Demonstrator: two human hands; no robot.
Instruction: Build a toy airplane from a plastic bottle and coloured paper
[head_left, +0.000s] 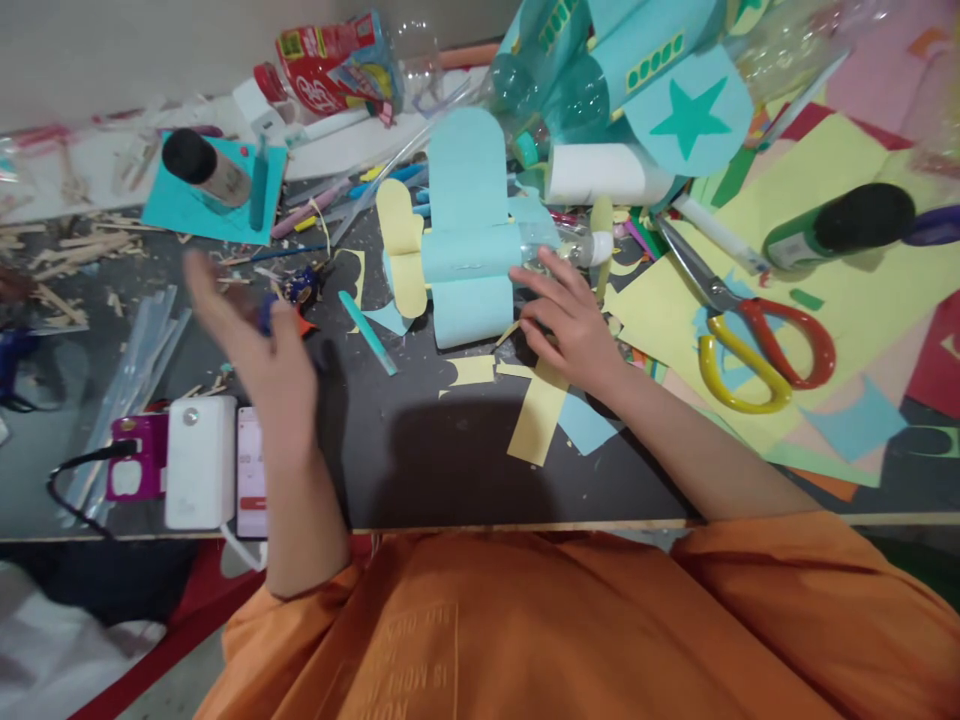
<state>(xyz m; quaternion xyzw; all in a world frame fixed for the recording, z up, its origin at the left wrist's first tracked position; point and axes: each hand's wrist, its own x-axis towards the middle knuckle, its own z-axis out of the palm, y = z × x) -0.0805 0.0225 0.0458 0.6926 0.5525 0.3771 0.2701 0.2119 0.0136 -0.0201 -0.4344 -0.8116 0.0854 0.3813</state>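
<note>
A toy plane [471, 250] made of a small clear bottle wrapped in light blue paper lies in the middle of the dark table. Blue paper wings stick out from it, and a yellow paper tail [406, 245] is at its left end. The bottle's white cap points right. My right hand [571, 325] rests by the bottle with fingers spread, their tips at the clear part and the paper's edge. My left hand [266, 350] is raised at the left, slightly blurred, its fingers apart and holding nothing. A teal marker [367, 332] lies between my hands.
Large scissors [739, 310] with red and yellow handles lie on yellow paper at the right, near a green bottle with a black cap [840, 228]. A glue bottle [206, 170] stands back left. A power bank [200, 462] and a phone [253, 470] are front left.
</note>
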